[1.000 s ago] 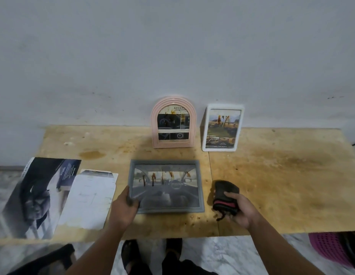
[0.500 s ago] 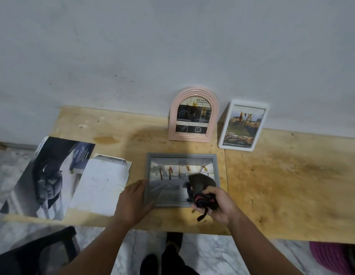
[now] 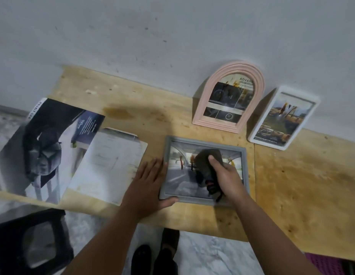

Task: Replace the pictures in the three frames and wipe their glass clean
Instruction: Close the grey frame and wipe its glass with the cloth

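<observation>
Gripping a dark cloth (image 3: 205, 167), the right hand (image 3: 226, 175) rubs the grey frame (image 3: 204, 200) lying flat on the counter (image 3: 291, 185). Left hand (image 3: 146, 185), fingers flat, steadies it. Two frames stand behind; wiping looks partly done.

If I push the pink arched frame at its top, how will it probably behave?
The pink frame stands nearly upright, leaning back by the wall, so a push at the top would probably tip it. Its moulded rim looks rigid, so it should not bend. The front pane shows reflections, so it may be glass and could crack in a fall.
</observation>
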Action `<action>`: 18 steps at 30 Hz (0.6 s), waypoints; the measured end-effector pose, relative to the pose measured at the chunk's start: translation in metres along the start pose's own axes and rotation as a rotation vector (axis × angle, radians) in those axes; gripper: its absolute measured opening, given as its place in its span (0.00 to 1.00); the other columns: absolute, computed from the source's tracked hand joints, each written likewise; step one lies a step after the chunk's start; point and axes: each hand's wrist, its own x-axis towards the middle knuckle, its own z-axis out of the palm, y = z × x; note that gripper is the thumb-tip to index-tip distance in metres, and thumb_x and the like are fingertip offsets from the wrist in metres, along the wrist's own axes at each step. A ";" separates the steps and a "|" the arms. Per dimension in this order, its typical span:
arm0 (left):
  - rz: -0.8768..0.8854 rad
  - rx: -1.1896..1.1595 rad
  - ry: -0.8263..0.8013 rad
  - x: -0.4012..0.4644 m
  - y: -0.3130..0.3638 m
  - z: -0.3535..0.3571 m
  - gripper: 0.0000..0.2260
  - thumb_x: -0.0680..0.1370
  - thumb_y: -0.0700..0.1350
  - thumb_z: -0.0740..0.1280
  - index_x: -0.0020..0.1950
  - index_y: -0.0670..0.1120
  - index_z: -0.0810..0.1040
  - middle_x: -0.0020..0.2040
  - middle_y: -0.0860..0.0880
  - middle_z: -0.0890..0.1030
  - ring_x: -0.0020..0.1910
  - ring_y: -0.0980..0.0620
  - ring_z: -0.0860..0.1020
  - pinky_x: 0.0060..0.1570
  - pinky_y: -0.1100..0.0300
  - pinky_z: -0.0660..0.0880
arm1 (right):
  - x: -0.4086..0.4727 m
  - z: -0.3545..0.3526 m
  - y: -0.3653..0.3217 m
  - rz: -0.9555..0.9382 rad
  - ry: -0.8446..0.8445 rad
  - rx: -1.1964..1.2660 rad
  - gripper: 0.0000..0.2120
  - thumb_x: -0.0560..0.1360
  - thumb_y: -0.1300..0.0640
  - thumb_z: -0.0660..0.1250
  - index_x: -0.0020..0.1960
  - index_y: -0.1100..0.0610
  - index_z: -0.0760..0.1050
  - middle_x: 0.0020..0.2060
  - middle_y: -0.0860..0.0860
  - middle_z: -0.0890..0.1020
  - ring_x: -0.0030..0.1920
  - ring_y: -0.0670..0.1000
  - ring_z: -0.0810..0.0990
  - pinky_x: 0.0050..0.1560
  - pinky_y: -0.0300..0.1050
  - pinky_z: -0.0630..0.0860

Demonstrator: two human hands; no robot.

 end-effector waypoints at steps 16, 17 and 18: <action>-0.011 -0.022 0.057 0.000 -0.006 0.009 0.51 0.74 0.78 0.57 0.84 0.42 0.55 0.84 0.44 0.57 0.84 0.46 0.52 0.81 0.43 0.56 | 0.066 0.069 0.004 -0.837 -0.061 -1.126 0.19 0.84 0.44 0.57 0.65 0.56 0.76 0.55 0.53 0.73 0.45 0.59 0.80 0.39 0.51 0.75; -0.011 -0.022 0.060 0.000 -0.006 0.009 0.51 0.74 0.78 0.57 0.84 0.42 0.56 0.84 0.44 0.58 0.84 0.46 0.53 0.80 0.42 0.56 | 0.064 0.067 0.007 -0.843 -0.077 -1.102 0.19 0.84 0.44 0.58 0.63 0.56 0.77 0.54 0.52 0.73 0.44 0.59 0.80 0.37 0.50 0.73; -0.011 -0.023 0.063 0.000 -0.006 0.009 0.51 0.74 0.78 0.57 0.84 0.42 0.56 0.84 0.44 0.58 0.84 0.46 0.53 0.80 0.42 0.56 | 0.061 0.064 0.010 -0.848 -0.096 -1.085 0.18 0.84 0.45 0.58 0.61 0.56 0.77 0.53 0.52 0.73 0.43 0.59 0.79 0.37 0.50 0.73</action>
